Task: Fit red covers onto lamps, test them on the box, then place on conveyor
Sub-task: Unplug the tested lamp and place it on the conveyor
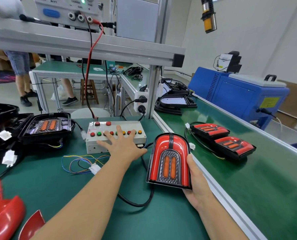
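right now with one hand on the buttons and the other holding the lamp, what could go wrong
The left hand lies with fingers spread across several buttons on the test box, so it might press the wrong one. The right hand holds the covered lamp by one edge only, tilted up off the table; it could slip. The lamp's black cable loops under the left forearm and may snag when the lamp goes to the conveyor.

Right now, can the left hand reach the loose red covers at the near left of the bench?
Probably yes. The left hand lies spread on the test box holding nothing, and bare green bench separates it from the red covers.
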